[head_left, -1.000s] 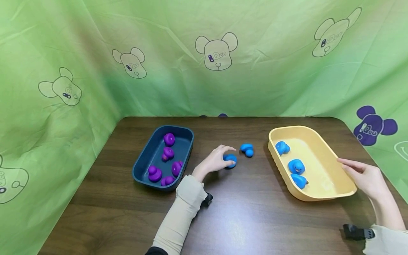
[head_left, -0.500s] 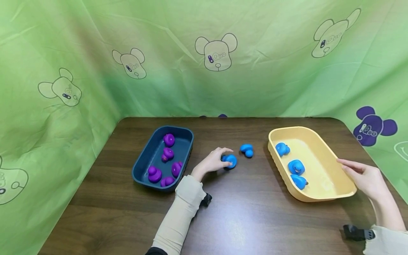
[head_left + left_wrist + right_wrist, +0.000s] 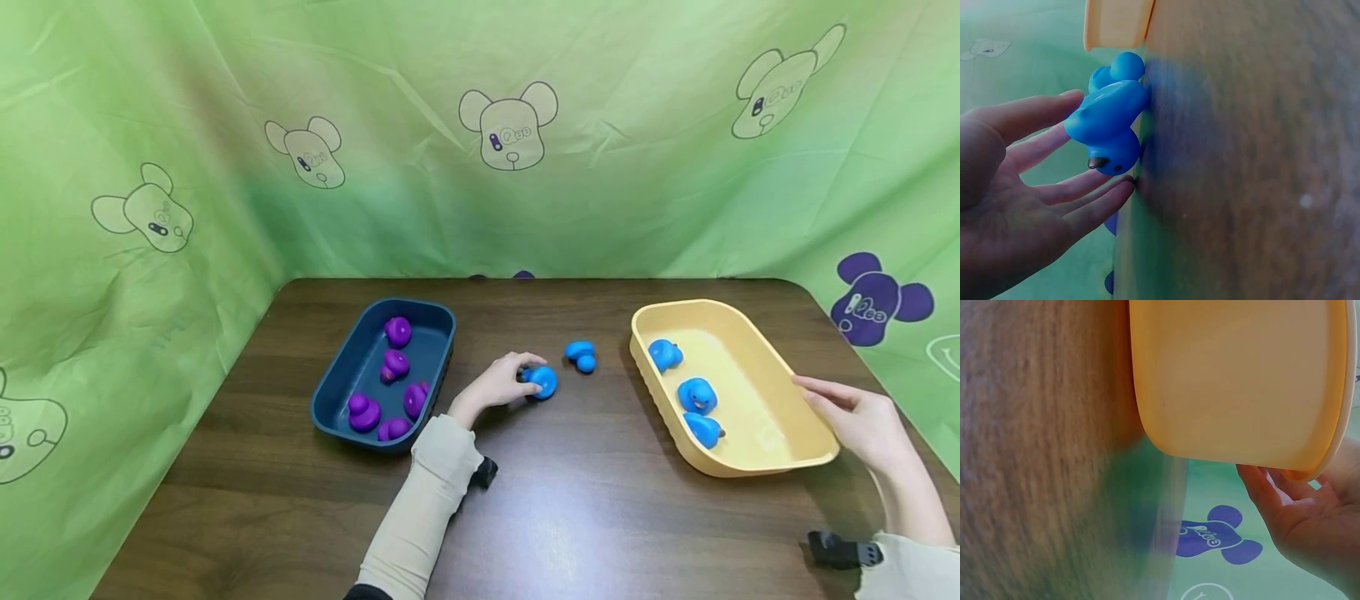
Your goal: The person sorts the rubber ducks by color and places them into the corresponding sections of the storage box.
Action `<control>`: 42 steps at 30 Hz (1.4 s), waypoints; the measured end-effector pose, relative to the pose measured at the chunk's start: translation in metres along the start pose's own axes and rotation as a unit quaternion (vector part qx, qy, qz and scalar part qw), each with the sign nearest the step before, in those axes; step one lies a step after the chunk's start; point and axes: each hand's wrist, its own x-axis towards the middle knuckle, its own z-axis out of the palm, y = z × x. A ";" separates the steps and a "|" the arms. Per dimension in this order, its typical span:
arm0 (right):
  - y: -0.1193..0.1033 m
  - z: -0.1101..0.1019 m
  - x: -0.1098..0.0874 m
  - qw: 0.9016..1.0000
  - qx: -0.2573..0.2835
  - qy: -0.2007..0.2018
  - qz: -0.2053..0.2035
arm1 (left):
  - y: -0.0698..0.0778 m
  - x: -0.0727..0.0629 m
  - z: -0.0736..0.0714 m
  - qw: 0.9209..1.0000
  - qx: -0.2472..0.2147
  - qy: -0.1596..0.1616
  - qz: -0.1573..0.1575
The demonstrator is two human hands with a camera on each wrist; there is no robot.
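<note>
In the head view my left hand (image 3: 504,382) is poised around a blue toy duck (image 3: 544,383) on the table, thumb in front and fingers beyond. The left wrist view shows that duck (image 3: 1104,119) between the extended thumb and spread, fairly straight fingers; firm contact cannot be told. Just beyond lies a second blue duck (image 3: 581,355). At the right my right hand (image 3: 862,417) holds the side rim of a yellow tray (image 3: 757,400) with its fingertips. Several blue ducks (image 3: 697,395) lie along the tray's left side.
A dark blue tray (image 3: 318,400) with several purple ducks (image 3: 364,412) stands left of my left hand. The brown wooden table (image 3: 600,517) reaches back to a green curtain (image 3: 405,208) with printed mouse-like heads.
My left hand's fingers have drawn in closer around the blue duck, and the hand has shifted slightly left and down. My right hand and the yellow tray have stayed in place.
</note>
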 end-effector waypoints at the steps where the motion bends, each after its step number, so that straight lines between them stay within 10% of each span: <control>1: -0.003 0.000 -0.001 1.000 0.002 0.000 0.002 | 0.000 0.000 0.000 1.000 -0.001 -0.001 0.001; 16: 0.039 0.002 0.012 1.000 -0.019 0.010 0.003 | -0.002 0.001 0.001 1.000 -0.004 0.006 0.002; 42: 0.018 0.000 0.007 1.000 -0.028 0.002 0.015 | 0.006 0.005 0.001 0.999 -0.041 0.013 0.011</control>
